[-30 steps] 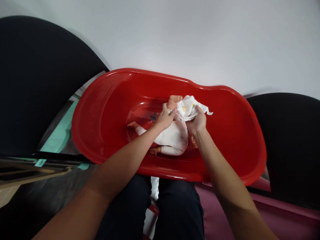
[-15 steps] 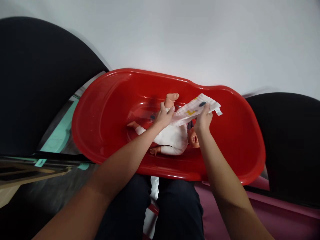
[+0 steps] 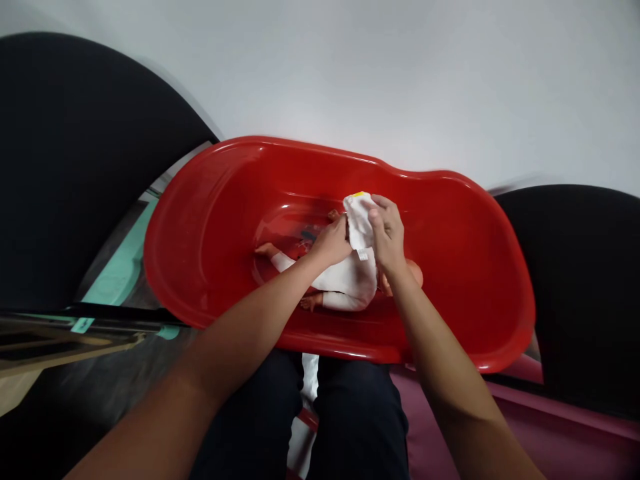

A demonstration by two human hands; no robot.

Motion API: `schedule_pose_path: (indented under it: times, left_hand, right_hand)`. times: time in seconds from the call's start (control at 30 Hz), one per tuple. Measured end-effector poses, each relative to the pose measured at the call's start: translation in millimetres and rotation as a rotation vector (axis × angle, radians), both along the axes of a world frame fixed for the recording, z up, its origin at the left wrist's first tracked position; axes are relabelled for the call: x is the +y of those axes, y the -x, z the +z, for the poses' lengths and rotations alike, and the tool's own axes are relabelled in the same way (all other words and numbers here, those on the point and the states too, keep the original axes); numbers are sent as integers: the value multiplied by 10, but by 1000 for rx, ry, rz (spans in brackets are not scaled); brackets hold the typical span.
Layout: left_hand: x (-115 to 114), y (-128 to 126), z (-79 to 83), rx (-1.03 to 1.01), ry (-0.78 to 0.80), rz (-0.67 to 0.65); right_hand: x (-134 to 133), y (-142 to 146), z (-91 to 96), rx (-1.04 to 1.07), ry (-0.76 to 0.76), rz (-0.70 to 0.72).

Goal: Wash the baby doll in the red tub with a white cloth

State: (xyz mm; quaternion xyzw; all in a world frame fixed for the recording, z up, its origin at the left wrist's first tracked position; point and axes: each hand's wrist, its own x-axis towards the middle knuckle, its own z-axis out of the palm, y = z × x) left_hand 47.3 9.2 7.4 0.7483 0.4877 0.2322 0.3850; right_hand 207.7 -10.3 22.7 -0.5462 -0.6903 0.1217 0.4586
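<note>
Found a doll (image 3: 345,272) in a white suit lying in a red tub (image 3: 195,227), head (image 3: 415,272) toward the right end and partly hidden by the right wrist, one bare foot (image 3: 267,249) toward the left end. Observed a white cloth (image 3: 359,227) bunched between both hands above the doll, yellow at its top edge, with a small label (image 3: 363,255) at the bottom. Recorded the right hand (image 3: 391,230) closed on the right side of the cloth, fingers bent. Recorded the left hand (image 3: 333,243) curled narrow at the left edge of the cloth; could not tell its exact grip, fingertips being hidden. Noted a small bare part of the doll just beyond the left hand; could not identify as hand or foot. Listed around the tub: dark trousers (image 3: 360,413) at the near rim, black rounded panels (image 3: 95,167) at either side, green material (image 3: 120,270) at left, a pink surface (image 3: 550,427) at lower right, a pale wall (image 3: 320,73) behind.
</note>
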Motion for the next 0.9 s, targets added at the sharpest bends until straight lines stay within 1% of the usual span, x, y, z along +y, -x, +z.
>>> schedule_pose_path:
  times: [0.07,0.2,0.37,0.43,0.53,0.6,0.67,0.77,0.83,0.9]
  left_hand:
    - [-6,-6,4,35,-13,-10]
    - [-10,-4,-1,43,-27,-26]
    - [-8,10,-7,40,-73,-124]
    - [-15,16,-14,78,-101,-155]
    - [-42,19,-21,183,-147,-179]
    - [-63,12,-13,225,-173,-189]
    - [-77,3,9,232,-173,-188]
    - [-71,-2,55,208,-136,-165]
    - [-49,2,77,180,-98,-134]
    - [-23,9,82,144,-32,-104]
  right_hand:
    - [34,-10,-36,33,26,-77]
    - [61,10,-87,21,61,-110]
    - [39,-11,-14,-62,64,-125]
    - [32,-33,24,-121,114,-120]
    - [26,-63,47,-164,243,-125]
    - [23,-74,41,-144,312,-159]
    - [18,-72,28,-99,341,-204]
    - [4,-36,11,-53,298,-257]
    - [-7,1,-2,-67,195,-259]
    - [-13,27,-28,-98,69,-212]
